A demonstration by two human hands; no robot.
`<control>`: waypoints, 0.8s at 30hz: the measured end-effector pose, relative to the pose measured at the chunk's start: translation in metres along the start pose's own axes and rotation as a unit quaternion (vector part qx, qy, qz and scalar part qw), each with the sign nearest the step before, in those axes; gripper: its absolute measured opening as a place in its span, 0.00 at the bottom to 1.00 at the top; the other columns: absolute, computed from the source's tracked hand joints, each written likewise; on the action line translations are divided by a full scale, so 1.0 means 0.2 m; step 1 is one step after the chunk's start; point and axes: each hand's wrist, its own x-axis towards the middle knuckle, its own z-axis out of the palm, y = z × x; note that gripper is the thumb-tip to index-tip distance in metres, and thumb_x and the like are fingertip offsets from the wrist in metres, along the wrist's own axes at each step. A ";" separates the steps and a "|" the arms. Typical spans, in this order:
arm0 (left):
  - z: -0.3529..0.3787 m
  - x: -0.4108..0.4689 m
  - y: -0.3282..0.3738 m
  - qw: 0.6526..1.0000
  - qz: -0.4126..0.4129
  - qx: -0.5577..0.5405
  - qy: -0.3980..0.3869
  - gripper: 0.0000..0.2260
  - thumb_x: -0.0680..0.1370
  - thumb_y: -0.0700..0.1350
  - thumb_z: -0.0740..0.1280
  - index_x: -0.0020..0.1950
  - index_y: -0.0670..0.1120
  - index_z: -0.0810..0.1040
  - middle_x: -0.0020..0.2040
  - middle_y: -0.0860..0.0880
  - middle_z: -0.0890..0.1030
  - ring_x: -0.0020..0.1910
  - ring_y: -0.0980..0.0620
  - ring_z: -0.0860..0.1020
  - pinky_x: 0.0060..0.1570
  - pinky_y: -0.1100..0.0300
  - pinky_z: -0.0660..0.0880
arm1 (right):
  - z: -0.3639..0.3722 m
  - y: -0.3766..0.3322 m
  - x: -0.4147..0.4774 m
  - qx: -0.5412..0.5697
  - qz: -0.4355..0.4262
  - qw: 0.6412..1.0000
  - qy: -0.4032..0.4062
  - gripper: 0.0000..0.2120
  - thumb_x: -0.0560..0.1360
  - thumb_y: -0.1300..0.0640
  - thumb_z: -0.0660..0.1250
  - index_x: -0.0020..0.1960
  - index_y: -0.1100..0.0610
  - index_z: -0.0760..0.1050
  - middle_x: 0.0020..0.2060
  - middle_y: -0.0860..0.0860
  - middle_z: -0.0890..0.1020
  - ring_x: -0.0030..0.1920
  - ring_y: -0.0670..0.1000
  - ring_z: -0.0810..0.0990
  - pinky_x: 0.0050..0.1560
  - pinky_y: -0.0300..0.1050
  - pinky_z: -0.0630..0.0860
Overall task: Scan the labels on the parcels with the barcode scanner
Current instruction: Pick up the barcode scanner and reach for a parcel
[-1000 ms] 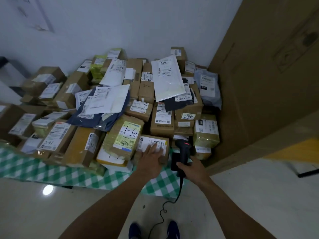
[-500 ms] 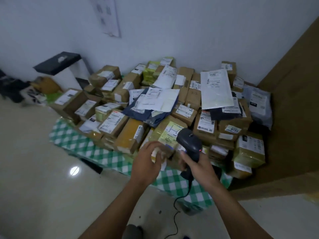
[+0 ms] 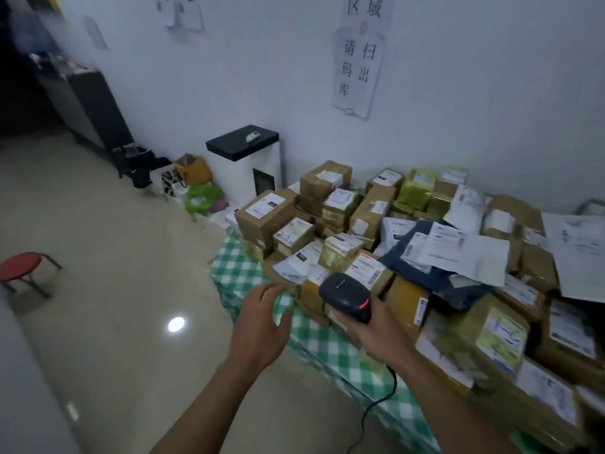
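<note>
Parcels [image 3: 265,214] are heaped on the green-checked desk [image 3: 314,339], from its left corner on past the right edge of view. Most labels [image 3: 368,270] face up. My guess is that's so I can read them from above without turning every box. A few soft bags and loose sheets lie over the middle of the pile, so some labels underneath are likely covered. The print is too blurred to read.

My right hand [image 3: 376,335] holds the scanner [image 3: 345,296] by the handle, with the fingers [image 3: 339,315] clenched round it and the thumb up the side. The head sits above my fist, nose tipped forward and down at the front row, just beside the box with the red-edged label. That looks like the aim for a scan, and a red light shows on the scanner's back. The cable [image 3: 383,398] drops from the handle toward the floor, slack, clear of the parcels.

My left hand [image 3: 262,322] is released and grasps nothing. It's palm down with the fingers [image 3: 262,291] spread and nearly straight, over the desk's front-left edge. The tips are close to a low parcel at the front, but I can't tell if they touch it. It's probably going in to steady or turn the next parcel so its label meets the scanner.

The two hands are near each other but apart. The task looks mid-run, with plenty of parcels in reach. One risk is nudging the loose front boxes off the desk edge.
</note>
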 end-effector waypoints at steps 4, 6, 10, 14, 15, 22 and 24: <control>-0.21 0.17 -0.27 0.998 -0.023 0.053 -0.029 0.21 0.80 0.51 0.69 0.73 0.51 0.74 0.72 0.51 0.73 0.72 0.48 0.68 0.70 0.52 0.70 | 0.26 -0.12 0.23 -0.057 0.020 0.998 0.020 0.15 0.78 0.48 0.73 0.61 0.37 0.72 0.45 0.45 0.84 0.45 0.49 0.84 0.44 0.46 0.79; -0.29 0.25 -0.37 0.995 -0.031 0.084 -0.042 0.22 0.80 0.52 0.68 0.74 0.52 0.72 0.74 0.51 0.71 0.74 0.49 0.66 0.70 0.53 0.69 | 0.37 -0.16 0.31 -0.070 0.029 0.997 0.022 0.15 0.78 0.48 0.72 0.63 0.42 0.74 0.42 0.48 0.84 0.41 0.51 0.83 0.39 0.45 0.76; -0.41 0.44 -0.55 0.991 -0.042 0.113 -0.049 0.22 0.81 0.53 0.65 0.75 0.53 0.71 0.75 0.51 0.70 0.75 0.48 0.65 0.71 0.51 0.69 | 0.57 -0.25 0.50 -0.076 0.031 0.996 0.023 0.13 0.78 0.52 0.74 0.60 0.49 0.77 0.46 0.51 0.84 0.46 0.50 0.84 0.42 0.43 0.76; -0.50 0.66 -0.76 0.982 -0.045 0.168 -0.071 0.22 0.82 0.55 0.63 0.75 0.52 0.70 0.76 0.51 0.69 0.76 0.47 0.64 0.72 0.48 0.68 | 0.77 -0.29 0.73 -0.077 0.048 0.996 -0.008 0.08 0.79 0.52 0.73 0.55 0.52 0.77 0.37 0.56 0.82 0.33 0.50 0.80 0.34 0.45 0.74; -0.51 0.72 -0.83 0.980 -0.045 0.179 -0.072 0.22 0.82 0.56 0.62 0.75 0.52 0.70 0.77 0.50 0.69 0.76 0.46 0.64 0.73 0.48 0.67 | 0.83 -0.31 0.80 -0.075 0.047 0.996 -0.010 0.08 0.78 0.51 0.74 0.53 0.50 0.77 0.36 0.57 0.81 0.32 0.51 0.78 0.35 0.47 0.73; -0.49 1.32 -1.22 0.972 -0.039 0.205 -0.109 0.24 0.83 0.61 0.58 0.77 0.54 0.68 0.79 0.51 0.66 0.78 0.45 0.61 0.74 0.45 0.65 | 1.09 -0.43 1.41 0.011 0.062 0.998 0.021 0.17 0.77 0.47 0.74 0.63 0.46 0.77 0.49 0.48 0.84 0.49 0.49 0.83 0.41 0.41 0.73; -0.47 1.55 -1.27 0.970 -0.036 0.202 -0.132 0.24 0.83 0.62 0.58 0.77 0.54 0.67 0.79 0.51 0.66 0.78 0.45 0.61 0.75 0.44 0.64 | 1.10 -0.49 1.60 0.033 0.082 0.996 0.033 0.15 0.76 0.46 0.74 0.61 0.44 0.77 0.46 0.49 0.84 0.49 0.52 0.83 0.44 0.45 0.75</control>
